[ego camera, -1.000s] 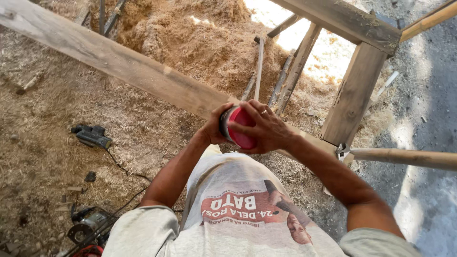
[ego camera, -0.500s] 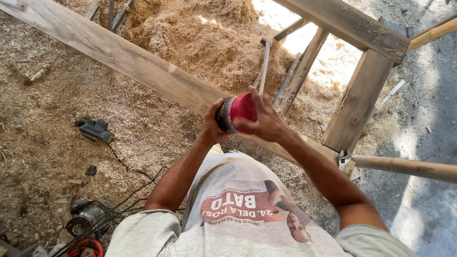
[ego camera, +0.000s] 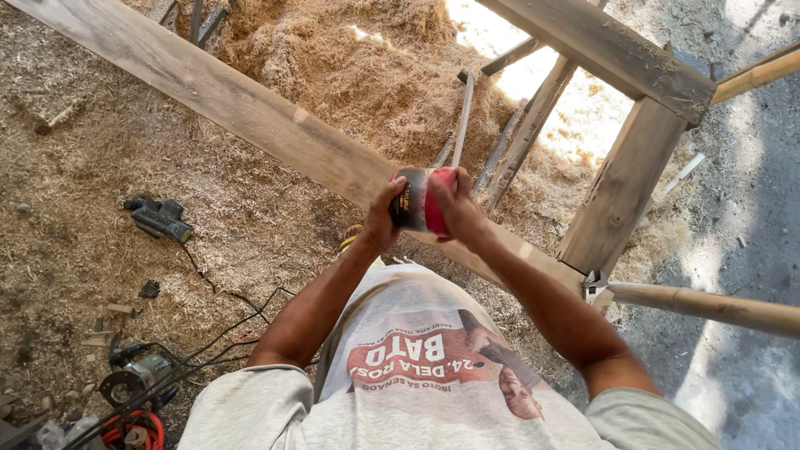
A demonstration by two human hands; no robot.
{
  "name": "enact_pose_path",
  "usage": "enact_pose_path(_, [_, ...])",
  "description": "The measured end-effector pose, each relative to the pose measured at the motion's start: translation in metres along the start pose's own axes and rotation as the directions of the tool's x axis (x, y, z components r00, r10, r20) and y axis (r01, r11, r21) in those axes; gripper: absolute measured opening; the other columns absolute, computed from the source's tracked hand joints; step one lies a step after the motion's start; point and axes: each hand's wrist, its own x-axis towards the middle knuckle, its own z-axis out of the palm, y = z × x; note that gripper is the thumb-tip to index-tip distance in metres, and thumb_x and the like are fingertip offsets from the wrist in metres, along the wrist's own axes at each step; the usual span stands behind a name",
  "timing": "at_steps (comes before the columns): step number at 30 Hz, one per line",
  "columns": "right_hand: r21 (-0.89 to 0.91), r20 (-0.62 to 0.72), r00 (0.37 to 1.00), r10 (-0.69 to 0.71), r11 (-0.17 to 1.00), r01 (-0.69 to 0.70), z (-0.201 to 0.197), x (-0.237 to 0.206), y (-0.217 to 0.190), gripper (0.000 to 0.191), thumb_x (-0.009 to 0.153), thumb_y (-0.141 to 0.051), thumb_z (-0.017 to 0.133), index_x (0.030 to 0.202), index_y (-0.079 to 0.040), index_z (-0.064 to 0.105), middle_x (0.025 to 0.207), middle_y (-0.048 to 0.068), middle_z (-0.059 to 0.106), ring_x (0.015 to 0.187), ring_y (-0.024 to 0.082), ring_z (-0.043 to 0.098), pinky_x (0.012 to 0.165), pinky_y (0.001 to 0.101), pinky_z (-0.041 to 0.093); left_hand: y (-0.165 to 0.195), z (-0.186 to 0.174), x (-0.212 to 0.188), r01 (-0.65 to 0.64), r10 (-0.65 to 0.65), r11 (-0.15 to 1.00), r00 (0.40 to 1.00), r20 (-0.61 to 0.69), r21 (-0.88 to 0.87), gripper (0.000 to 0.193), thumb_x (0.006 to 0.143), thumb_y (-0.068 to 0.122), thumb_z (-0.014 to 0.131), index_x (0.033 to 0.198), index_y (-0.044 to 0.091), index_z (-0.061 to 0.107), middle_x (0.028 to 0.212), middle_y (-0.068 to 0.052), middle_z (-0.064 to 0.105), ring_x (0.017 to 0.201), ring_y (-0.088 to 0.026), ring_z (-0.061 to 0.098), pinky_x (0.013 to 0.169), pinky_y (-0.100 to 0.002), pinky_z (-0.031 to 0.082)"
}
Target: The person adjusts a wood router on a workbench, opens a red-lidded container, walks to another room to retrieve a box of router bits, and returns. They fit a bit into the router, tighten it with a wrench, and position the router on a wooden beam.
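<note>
Both my hands hold a small round can with a dark body and a red lid, raised in front of my chest. My left hand wraps the dark body from the left. My right hand grips the red lid end from the right. The can is tipped on its side, lid toward the right. Below and behind it runs a long weathered wooden plank, slanting from upper left to lower right.
Wood shavings cover the ground, piled high at top centre. A dark power tool with a cord lies at left, another tool at lower left. A wooden frame and a round pole stand at right.
The can has turned from lid facing me to lying sideways, and my hands have shifted around it, the right now on the lid end. The view has tilted slightly.
</note>
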Motion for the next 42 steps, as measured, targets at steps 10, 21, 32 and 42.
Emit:
enact_pose_path(10, [-0.593, 0.298, 0.79, -0.536, 0.545, 0.593, -0.03, -0.028, -0.007, 0.126, 0.059, -0.073, 0.079, 0.16, -0.022, 0.024, 0.151, 0.031, 0.037, 0.126, 0.054, 0.057, 0.094, 0.0603, 0.058, 0.006, 0.003, -0.009, 0.199, -0.193, 0.968, 0.98, 0.055, -0.15, 0.066, 0.089, 0.053, 0.063, 0.134, 0.006, 0.058, 0.113, -0.013, 0.072, 0.095, -0.024, 0.075, 0.075, -0.041, 0.066])
enact_pose_path(21, [-0.604, 0.377, 0.6, -0.706, 0.304, 0.737, -0.051, -0.026, 0.032, 0.125, 0.061, -0.058, 0.088, 0.163, -0.019, 0.026, 0.144, 0.029, 0.043, 0.124, 0.051, 0.059, 0.093, 0.0564, 0.061, -0.029, 0.011, -0.01, 0.224, -0.217, 0.93, 0.974, 0.059, -0.29, 0.055, 0.091, 0.047, 0.064, 0.13, 0.008, 0.061, 0.114, -0.012, 0.073, 0.098, -0.025, 0.075, 0.087, -0.045, 0.064])
enact_pose_path(32, [-0.614, 0.153, 0.895, -0.419, 0.669, 0.418, -0.063, -0.045, 0.068, 0.131, 0.053, -0.059, 0.098, 0.157, -0.024, 0.025, 0.144, 0.027, 0.037, 0.126, 0.053, 0.051, 0.089, 0.0624, 0.058, -0.083, 0.021, -0.012, 0.228, -0.233, 0.962, 0.972, -0.02, -0.151, 0.063, 0.093, 0.057, 0.058, 0.133, 0.008, 0.061, 0.118, -0.014, 0.071, 0.101, -0.029, 0.072, 0.083, -0.044, 0.059])
enact_pose_path(42, [-0.776, 0.095, 0.805, -0.586, 0.463, 0.429, -0.006, -0.005, 0.097, 0.134, 0.049, -0.07, 0.097, 0.155, -0.019, 0.032, 0.14, 0.028, 0.034, 0.124, 0.049, 0.046, 0.092, 0.0666, 0.052, -0.068, 0.005, -0.018, 0.194, -0.133, 0.845, 0.979, -0.156, 0.499, 0.096, 0.074, 0.054, 0.074, 0.15, 0.023, 0.024, 0.142, -0.015, 0.045, 0.13, -0.04, 0.051, 0.087, -0.055, 0.065])
